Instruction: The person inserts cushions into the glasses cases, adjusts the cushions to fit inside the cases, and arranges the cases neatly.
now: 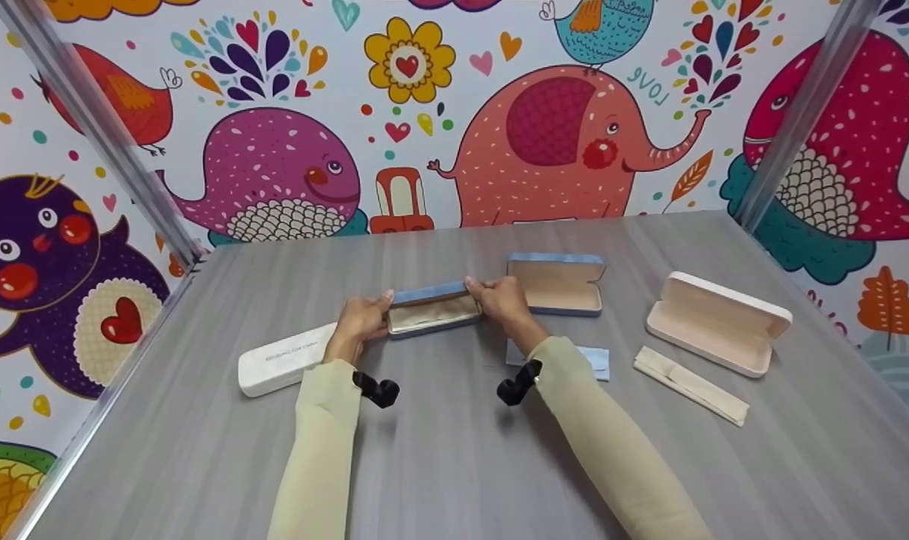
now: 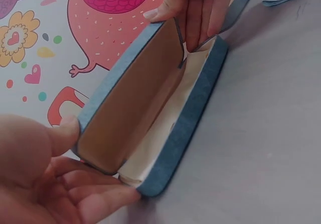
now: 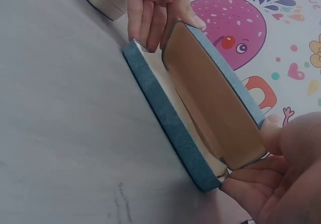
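A blue glasses case [image 1: 438, 327] is held partly open between my two hands, its brown-lined lid [image 2: 133, 96] raised toward the far side. Cream cloth [image 1: 432, 313] lies inside its base. My left hand [image 1: 361, 319] grips the left end, thumb on the lid and fingers at the base's end. At the right end, my right hand [image 1: 504, 302] grips likewise, with its thumb [image 3: 271, 133] against the lid's edge. Beyond the right hand stands a second blue glasses case [image 1: 563, 291], lid up. A closed white glasses case [image 1: 282, 361] lies beside the left wrist.
Under the right forearm, a light blue cloth [image 1: 595, 361] lies partly hidden. Farther right are an open white glasses case [image 1: 713, 330] and a folded cream cloth [image 1: 691, 386]. The grey table [image 1: 432, 465] meets a patterned wall [image 1: 424, 150] at the back.
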`<state>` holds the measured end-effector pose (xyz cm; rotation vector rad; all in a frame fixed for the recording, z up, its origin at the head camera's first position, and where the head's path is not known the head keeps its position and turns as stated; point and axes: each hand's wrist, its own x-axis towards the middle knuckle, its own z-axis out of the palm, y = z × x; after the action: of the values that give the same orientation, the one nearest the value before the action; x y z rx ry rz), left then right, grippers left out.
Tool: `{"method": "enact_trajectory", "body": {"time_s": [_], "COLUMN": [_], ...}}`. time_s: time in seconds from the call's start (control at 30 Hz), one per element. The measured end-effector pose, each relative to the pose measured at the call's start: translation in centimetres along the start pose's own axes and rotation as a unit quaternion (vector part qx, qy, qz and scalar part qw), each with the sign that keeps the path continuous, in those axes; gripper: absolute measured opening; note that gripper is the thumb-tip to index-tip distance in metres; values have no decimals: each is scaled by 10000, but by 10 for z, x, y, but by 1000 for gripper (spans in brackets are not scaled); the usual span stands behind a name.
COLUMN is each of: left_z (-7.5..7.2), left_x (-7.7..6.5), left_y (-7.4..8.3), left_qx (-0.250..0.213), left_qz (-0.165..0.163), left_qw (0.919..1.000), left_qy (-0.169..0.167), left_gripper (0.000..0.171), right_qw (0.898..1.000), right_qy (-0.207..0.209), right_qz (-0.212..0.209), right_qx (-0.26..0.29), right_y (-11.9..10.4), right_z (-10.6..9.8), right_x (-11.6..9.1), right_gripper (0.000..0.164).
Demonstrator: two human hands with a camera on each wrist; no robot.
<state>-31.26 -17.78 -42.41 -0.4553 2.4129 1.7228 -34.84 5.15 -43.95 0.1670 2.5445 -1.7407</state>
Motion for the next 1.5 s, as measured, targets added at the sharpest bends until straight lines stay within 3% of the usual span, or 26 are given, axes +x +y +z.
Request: {"method": "enact_trajectory", "body": {"time_s": [0.2, 0.4, 0.57, 1.03, 1.37, 1.5], "left_z": [0, 0, 0, 0, 1, 1], "left_x": [0, 0, -1, -4, -6, -6], "left_y": [-4, -9, -12, -19, -19, -22], "left_qx": [-26, -403, -501, 54, 410, 637], "left_qz": [50, 176, 366, 652, 799, 1026], "left_qw": [10000, 9990, 9980, 9979, 9959, 9925], "left_qy": [16, -56, -129, -1, 80, 208], "left_gripper": [48, 35, 29, 21, 37, 42], "right_qw": [9999, 9997, 9998, 9992, 9984, 9981], "right_qy": [144, 207, 93, 72, 95, 112], "right_qz": [-47, -84, -96, -345, -474, -541], "right_qx": [27, 17, 130, -214, -301, -262], "right_y": [4, 8, 10, 15, 17, 19], "right_z": [0, 1, 1, 0, 1, 2], "right_x": [-3, -5, -7, -11, -17, -20], "right_gripper": [50, 27, 28, 32, 34, 34]}}
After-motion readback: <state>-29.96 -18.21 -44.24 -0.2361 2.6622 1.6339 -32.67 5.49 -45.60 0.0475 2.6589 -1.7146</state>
